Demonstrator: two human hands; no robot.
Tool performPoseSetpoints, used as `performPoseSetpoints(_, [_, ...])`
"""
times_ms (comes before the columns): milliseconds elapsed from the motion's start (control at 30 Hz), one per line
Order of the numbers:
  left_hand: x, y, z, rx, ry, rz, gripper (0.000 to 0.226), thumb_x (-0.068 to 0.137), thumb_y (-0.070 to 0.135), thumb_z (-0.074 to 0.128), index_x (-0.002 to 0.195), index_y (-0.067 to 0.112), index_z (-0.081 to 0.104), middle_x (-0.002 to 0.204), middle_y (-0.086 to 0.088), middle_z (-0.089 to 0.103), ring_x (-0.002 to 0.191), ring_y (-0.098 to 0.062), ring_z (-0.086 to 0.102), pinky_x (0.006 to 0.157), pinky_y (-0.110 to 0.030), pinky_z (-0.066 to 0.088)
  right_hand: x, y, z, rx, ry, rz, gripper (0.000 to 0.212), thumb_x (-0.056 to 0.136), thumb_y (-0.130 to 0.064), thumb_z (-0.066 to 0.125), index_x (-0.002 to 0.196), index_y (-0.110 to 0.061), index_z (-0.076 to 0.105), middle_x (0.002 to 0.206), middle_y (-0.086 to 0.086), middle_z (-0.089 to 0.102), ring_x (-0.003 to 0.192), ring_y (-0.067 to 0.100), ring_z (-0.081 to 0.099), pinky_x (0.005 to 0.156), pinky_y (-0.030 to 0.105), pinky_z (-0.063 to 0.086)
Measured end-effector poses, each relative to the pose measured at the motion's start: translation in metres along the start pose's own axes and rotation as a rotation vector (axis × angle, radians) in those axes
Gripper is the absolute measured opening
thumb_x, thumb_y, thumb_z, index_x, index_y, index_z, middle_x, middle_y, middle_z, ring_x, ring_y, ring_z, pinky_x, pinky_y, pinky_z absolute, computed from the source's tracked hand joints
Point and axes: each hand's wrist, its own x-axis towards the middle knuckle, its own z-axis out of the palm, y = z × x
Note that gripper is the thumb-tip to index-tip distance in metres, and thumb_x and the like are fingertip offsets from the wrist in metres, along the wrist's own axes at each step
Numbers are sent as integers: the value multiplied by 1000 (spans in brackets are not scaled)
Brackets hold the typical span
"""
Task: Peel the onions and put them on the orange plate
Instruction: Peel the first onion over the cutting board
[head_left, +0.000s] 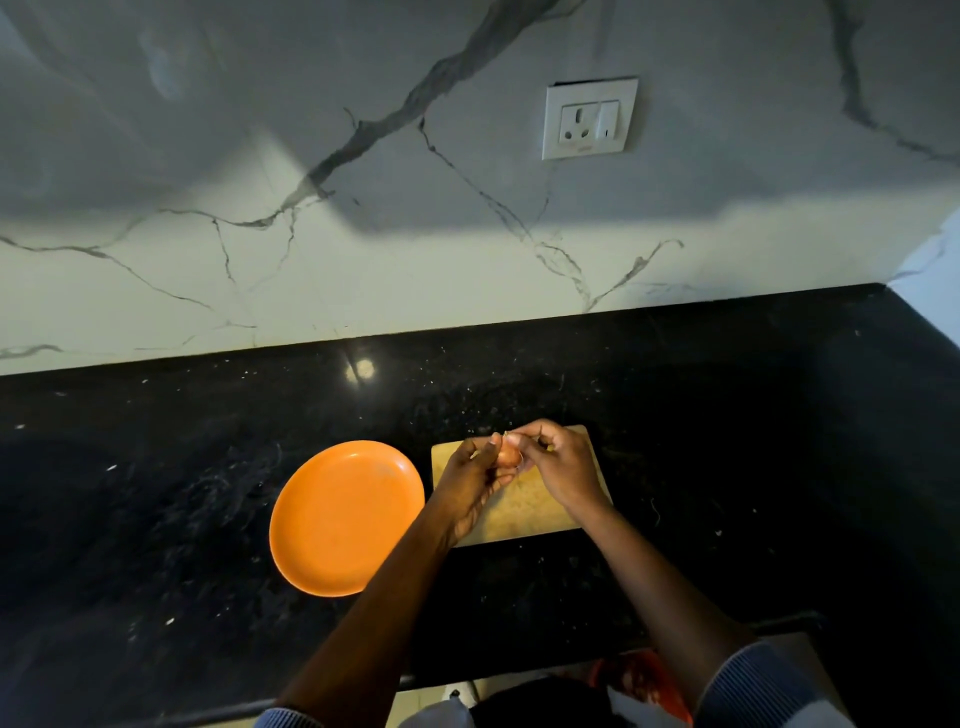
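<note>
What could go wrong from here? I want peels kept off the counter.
The onion is small and held in the air between the left hand and right hand; it might slip and roll off the cutting board. Loose skin could drift past the board onto the black counter. The orange plate lies to the left, so the carry might scatter flakes.

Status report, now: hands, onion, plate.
Left hand holds onion above cutting board. Right hand pinches skin at its top. Orange plate holds no onions, left of board. Nothing in the way.
</note>
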Motion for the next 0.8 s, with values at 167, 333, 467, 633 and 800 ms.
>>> performPoseSetpoints(167, [2,-6,-5,-11,-20,-11,41,102,30,50,122,-5,57,93,-15,66,95,-24,62,79,-26,53,-4,2,1,-26,0,-20,13,96,-19,68,98,-8,74,92,4,74,75,-2,69,64,13,51])
performPoseSetpoints(333, [5,-2,-7,-7,-10,-36,41,106,31,46,123,-3,59,103,-19,68,89,-19,68,78,-27,54,-5,-2,2,-53,-14,-23,16,100,-21,62,108,-10,70,103,3,70,81,-1,67,64,9,50])
performPoseSetpoints(467, [3,9,-2,-14,-34,-34,35,107,32,43,98,8,66,79,-7,71,73,-15,67,73,-27,50,-4,-4,2,-152,-10,-97,17,98,-25,65,111,-19,73,110,-4,64,98,2,65,71,7,49])
performPoseSetpoints(633, [0,9,-2,-15,-100,24,33,104,27,48,104,1,68,89,-17,66,79,-19,61,71,-28,47,-1,-6,0,-208,59,-121,9,96,-21,67,99,-18,75,101,-5,69,89,-3,66,75,10,48])
performPoseSetpoints(800, [-6,11,0,-43,-84,-35,24,105,19,47,103,8,68,82,-6,72,72,-10,67,72,-21,53,-2,-7,4,-195,99,-122,9,99,-18,62,101,-16,71,99,-3,67,82,2,69,59,6,47])
